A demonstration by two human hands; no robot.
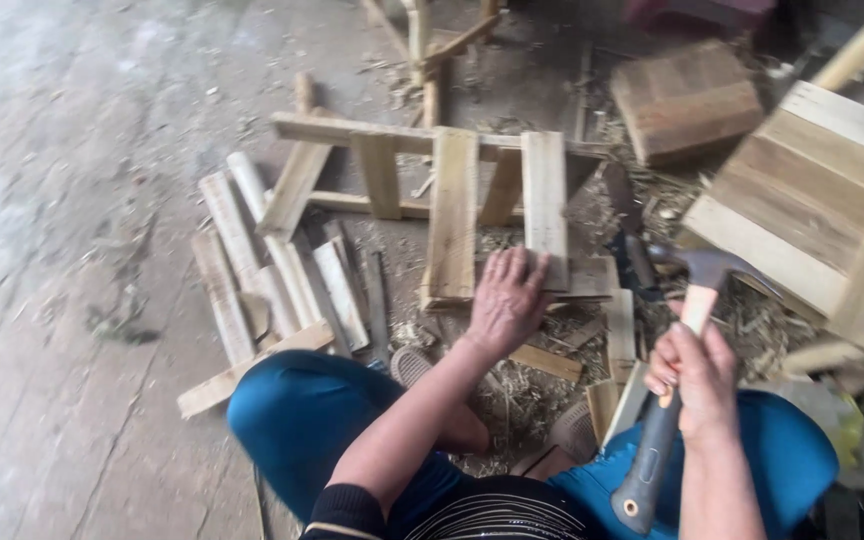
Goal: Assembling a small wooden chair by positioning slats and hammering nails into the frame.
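We see our left hand (505, 297) lying flat on the near end of a wooden frame (452, 215) that rests on the floor (72, 200). Its fingers are stretched forward and lie close together, pressing on the end of a slat (546, 205); they pinch nothing. The frame is made of several upright slats nailed to cross rails, and it lies directly in front of our knees (302, 410), which are covered with blue trousers.

Our right hand (697, 378) is closed around the handle of a hammer (682, 350). The fingers are curled tight around the pale wooden part of the handle, above its dark grip. The metal head of the hammer is raised, to the right of the frame and not touching it.

To the left of the frame lies a loose pile of short boards (262, 280). On the right stands a crate (812, 210) of pale planks, and behind it a square block (687, 98) of wood lies. Shavings (522, 390) and chips cover the floor between our feet.
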